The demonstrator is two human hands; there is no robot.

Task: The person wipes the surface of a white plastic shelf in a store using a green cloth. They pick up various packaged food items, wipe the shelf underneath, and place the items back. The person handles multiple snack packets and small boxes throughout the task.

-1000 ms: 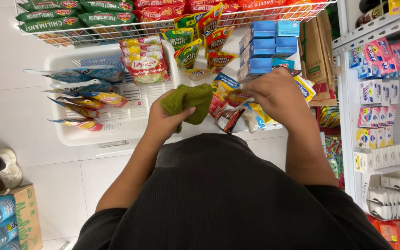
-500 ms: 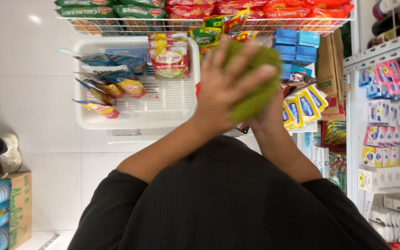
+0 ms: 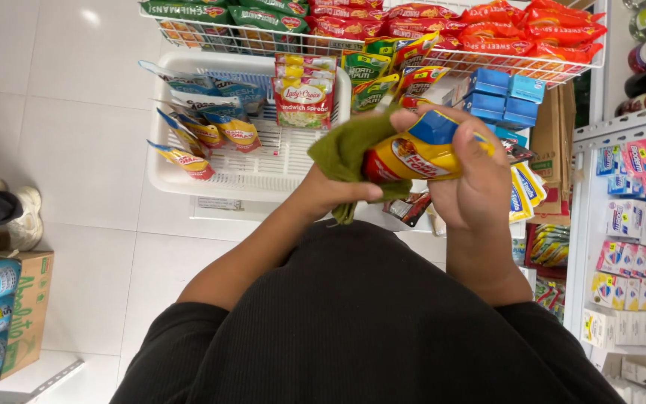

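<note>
Wiping looks to be the step in hand: a yellow, red and blue soft sachet pouch (image 3: 416, 155) is held in front of the person's chest, over the near rim of the white slotted plastic basket (image 3: 263, 168), with an olive-green cloth (image 3: 345, 150) pressed against its left end. The right hand (image 3: 480, 179) is closed around the pouch's right half, fingers curled over the top and thumb side tucked underneath, so the pack lies roughly level. The left hand (image 3: 338, 196) grips the cloth bunched in its fist, thumb pointing right along the pouch's lower edge.

To do this well, the person would likely want the pouch held firmly but not squeezed — a soft pack dents or bursts at a seam under pressure — and the cloth drawn along its length in one direction, then the pack turned so the underside gets the same pass. A loose tail of cloth hangs down near the wrist; it is best gathered in so it does not drag across the goods below.

Just beyond the hands, more pouches of the same colours (image 3: 521, 191) stand in a row to the right, and small blue boxes (image 3: 506, 93) sit further off. In the basket lie blue and yellow sachets (image 3: 203, 131) at the left and green-and-red spread packs (image 3: 304, 93) at the far side. A wire rack of red and green snack bags (image 3: 428, 19) runs along the far edge — well apart from the work.
</note>
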